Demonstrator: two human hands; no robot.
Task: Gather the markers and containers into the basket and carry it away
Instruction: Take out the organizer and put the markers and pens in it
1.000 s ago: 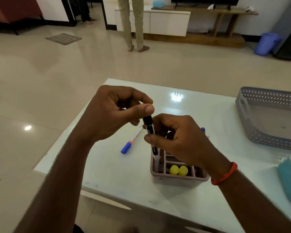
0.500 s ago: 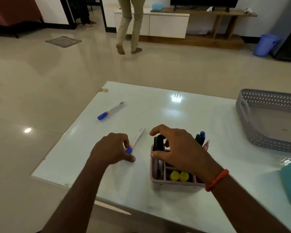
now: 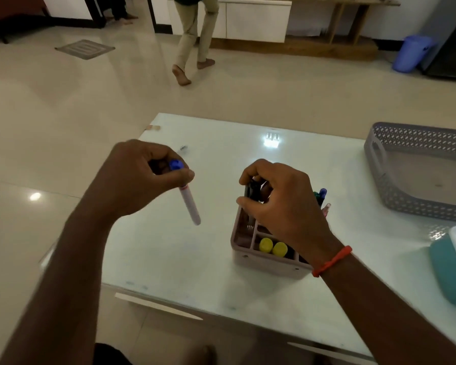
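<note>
My left hand (image 3: 140,177) grips a white marker with a blue cap (image 3: 188,204), held above the table with its cap end up. My right hand (image 3: 277,198) curls over a black marker (image 3: 252,192) standing in the pink compartment holder (image 3: 261,259). Two yellow caps (image 3: 273,247) show in a front compartment, and blue, green and pink markers (image 3: 321,197) stick up behind my right hand. The grey perforated basket (image 3: 379,164) sits at the table's right side, with nothing in it. Another marker lies mostly hidden behind my left hand; only its tip (image 3: 183,148) shows.
A teal container with a clear lid (image 3: 450,270) lies at the right edge of the white glass table (image 3: 184,264). A person walks away across the tiled floor (image 3: 192,48). A blue bin (image 3: 410,52) stands by the far wall.
My left hand picked the blue-capped marker up off the table and raised it. My right hand put the black marker into the holder and stays on it. The person behind stepped farther away.
</note>
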